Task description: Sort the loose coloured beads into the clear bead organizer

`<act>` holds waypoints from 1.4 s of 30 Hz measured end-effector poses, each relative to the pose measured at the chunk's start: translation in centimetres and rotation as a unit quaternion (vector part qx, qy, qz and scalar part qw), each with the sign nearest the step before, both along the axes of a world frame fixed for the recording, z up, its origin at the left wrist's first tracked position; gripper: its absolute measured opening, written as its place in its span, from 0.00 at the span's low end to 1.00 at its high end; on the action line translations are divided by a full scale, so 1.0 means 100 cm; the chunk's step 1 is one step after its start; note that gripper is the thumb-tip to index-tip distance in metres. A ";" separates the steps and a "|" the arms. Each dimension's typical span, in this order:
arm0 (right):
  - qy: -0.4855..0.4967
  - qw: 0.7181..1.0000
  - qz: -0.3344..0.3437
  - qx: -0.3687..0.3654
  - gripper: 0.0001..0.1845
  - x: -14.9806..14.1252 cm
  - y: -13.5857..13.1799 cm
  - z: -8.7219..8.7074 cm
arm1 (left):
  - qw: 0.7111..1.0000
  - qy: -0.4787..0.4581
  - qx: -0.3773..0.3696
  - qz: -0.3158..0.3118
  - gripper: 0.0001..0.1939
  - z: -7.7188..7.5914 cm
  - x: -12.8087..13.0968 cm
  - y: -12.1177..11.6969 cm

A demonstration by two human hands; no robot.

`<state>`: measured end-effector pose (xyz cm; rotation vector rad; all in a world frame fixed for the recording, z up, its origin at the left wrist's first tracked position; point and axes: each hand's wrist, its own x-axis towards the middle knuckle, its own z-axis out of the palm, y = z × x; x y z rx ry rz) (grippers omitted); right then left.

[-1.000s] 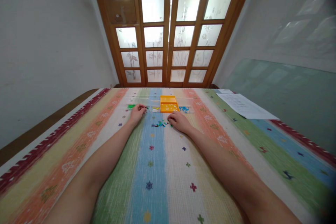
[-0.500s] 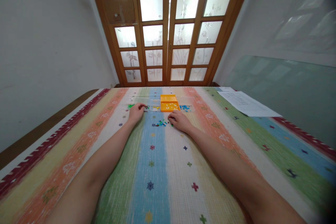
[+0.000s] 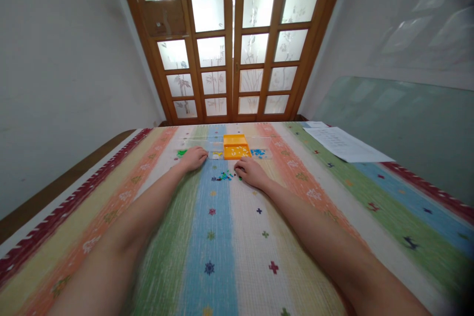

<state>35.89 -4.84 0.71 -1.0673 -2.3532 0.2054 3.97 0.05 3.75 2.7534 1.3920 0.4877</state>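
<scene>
My left hand [image 3: 195, 157] is over the front of a clear plastic box, its fingers bent and close together; whatever they may hold is hidden. Beside it in the box show green pieces [image 3: 181, 153] and yellow pieces [image 3: 217, 154]. My right hand [image 3: 251, 172] rests on the cloth with curled fingers, just right of a loose pile of small blue, green and dark pieces [image 3: 224, 176]. What lies inside its fingers is too small to make out. Behind the right hand stands an open orange box [image 3: 234, 139] with white pieces [image 3: 239, 151] in it.
Blue pieces [image 3: 258, 153] lie in a clear compartment right of the orange box. A striped cloth [image 3: 215, 291] covers the table. Printed sheets of paper [image 3: 344, 144] lie at the right. Wooden glazed doors [image 3: 231, 79] stand beyond the far edge.
My left hand has shifted slightly right and its fingers have turned downward, covering the dark pieces in the clear box that showed before. My right hand stays by the pile.
</scene>
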 end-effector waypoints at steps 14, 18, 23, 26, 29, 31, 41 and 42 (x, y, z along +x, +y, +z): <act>-0.010 1.000 -0.007 0.010 0.08 -0.001 -0.001 0.000 | 0.999 -0.019 0.020 0.028 0.21 -0.016 -0.005 0.004; -0.023 0.999 -0.011 0.025 0.08 -0.003 -0.004 0.001 | 0.999 -0.028 0.018 0.033 0.22 -0.018 -0.005 0.005; -0.057 0.997 -0.019 0.053 0.10 -0.006 -0.012 0.006 | 0.998 -0.046 0.011 0.035 0.22 -0.020 -0.005 0.007; -0.073 0.995 -0.026 0.063 0.11 -0.008 -0.014 0.008 | 0.998 -0.047 0.007 0.039 0.22 -0.022 -0.006 0.010; -0.080 0.994 -0.031 0.065 0.11 -0.008 -0.014 0.008 | 0.998 -0.045 0.002 0.041 0.22 -0.022 -0.007 0.011; -0.080 0.994 -0.032 0.066 0.11 -0.008 -0.014 0.009 | 0.998 -0.045 0.003 0.043 0.22 -0.023 -0.007 0.012; -0.069 0.996 -0.033 0.053 0.12 -0.006 -0.018 0.010 | 0.991 -0.097 -0.013 0.091 0.22 -0.031 -0.014 0.018; -0.068 0.996 -0.032 0.053 0.12 -0.006 -0.018 0.010 | 0.990 -0.102 -0.016 0.093 0.22 -0.031 -0.015 0.017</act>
